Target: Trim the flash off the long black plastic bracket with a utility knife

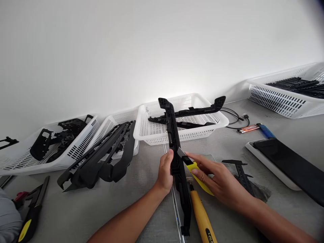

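Note:
My left hand [165, 172] is closed around the middle of a long black plastic trim piece [174, 135], which stands lengthwise in front of me, its far end over a white basket. In my right hand [215, 177] is a yellow-handled utility knife [199, 177], gripped between thumb and fingers. Its grey blade lies against the right side of the trim piece, just beside my left thumb; whether it cuts in I cannot tell. Under the work, a yellow-handled tool [202, 217] with a thin metal shaft lies on the table, near metal rods [174, 202].
The white basket [146, 137] holds more black trim pieces. Other baskets of black parts stand left [83, 145] and right [278, 98]. Right of my hands lie a black caliper [244, 179], a phone [291, 162] on a white box, lighters [249, 129] and a cable [234, 116]. A grey sleeve [8, 216] shows left.

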Available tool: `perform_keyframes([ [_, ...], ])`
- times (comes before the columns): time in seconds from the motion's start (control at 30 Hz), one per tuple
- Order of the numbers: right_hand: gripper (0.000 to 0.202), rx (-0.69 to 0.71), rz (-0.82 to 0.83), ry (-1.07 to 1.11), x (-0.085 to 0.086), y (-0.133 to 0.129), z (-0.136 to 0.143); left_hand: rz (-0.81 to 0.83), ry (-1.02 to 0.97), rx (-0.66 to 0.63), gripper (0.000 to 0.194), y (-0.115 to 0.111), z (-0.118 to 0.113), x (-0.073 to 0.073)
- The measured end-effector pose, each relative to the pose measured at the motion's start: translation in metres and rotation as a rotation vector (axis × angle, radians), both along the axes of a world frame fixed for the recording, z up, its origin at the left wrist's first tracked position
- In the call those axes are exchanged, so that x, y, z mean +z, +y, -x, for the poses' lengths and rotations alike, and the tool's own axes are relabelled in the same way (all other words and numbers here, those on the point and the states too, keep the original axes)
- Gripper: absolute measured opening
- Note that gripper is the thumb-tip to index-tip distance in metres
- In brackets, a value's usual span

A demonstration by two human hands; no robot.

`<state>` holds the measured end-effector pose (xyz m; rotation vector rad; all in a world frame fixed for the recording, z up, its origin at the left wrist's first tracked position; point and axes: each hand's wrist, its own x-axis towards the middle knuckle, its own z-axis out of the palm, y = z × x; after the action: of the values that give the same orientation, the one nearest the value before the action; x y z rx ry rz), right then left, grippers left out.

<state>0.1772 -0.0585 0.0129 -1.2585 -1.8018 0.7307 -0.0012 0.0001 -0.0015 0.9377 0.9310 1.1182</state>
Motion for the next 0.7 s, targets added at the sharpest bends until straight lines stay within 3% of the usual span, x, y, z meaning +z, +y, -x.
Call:
perform_keyframes([
  [0.2,0.057,0.062,0.206,0.176,0.010,-0.005,0.002,-0.006,0.050,0.049,0.061,-0.001,-0.002,0.003],
  [0.33,0.028,0.169,0.367,0.300,0.014,-0.007,0.001,-0.013,0.056,0.076,0.065,-0.001,-0.002,0.003],
  [0.4,0.027,0.221,0.417,0.336,0.016,-0.005,-0.001,0.013,0.064,0.065,0.064,-0.001,-0.001,0.000],
  [0.7,0.037,0.290,0.513,0.280,0.022,0.000,-0.011,0.025,0.060,0.050,0.062,-0.001,0.000,-0.002],
])
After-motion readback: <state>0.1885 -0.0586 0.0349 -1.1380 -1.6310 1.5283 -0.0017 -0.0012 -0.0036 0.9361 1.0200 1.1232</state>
